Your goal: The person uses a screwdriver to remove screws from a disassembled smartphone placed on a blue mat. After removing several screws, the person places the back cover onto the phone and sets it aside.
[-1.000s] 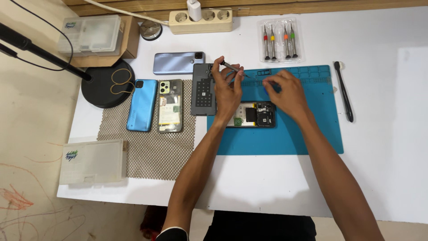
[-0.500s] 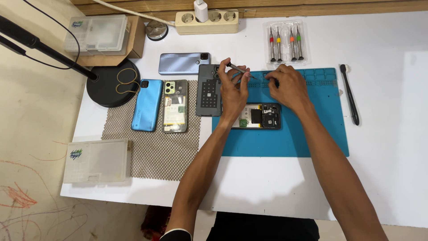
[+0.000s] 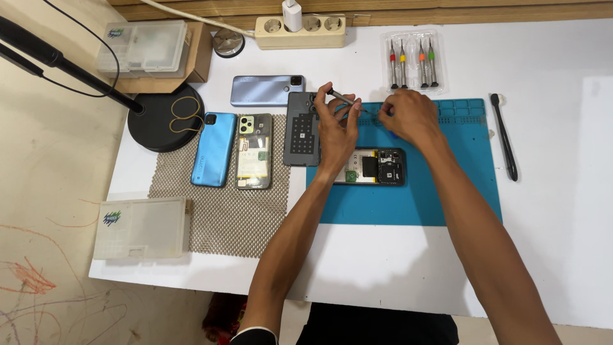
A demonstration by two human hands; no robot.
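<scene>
Left hand (image 3: 335, 131) pinching a thin screwdriver (image 3: 340, 97) above the blue mat (image 3: 447, 191), right hand (image 3: 408, 115) curling closed at the mat's top edge, its grasp hidden, opened phone (image 3: 377, 166) lying on the mat just below both hands, grey back cover (image 3: 300, 131) beside the left hand.

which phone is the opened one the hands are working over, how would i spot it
Find the blue mat on the white table. The opened phone lies flat on the mat's upper left part, just below the left hand and right hand. Unlike the phones on the mesh pad, its dark insides are bare.
</scene>
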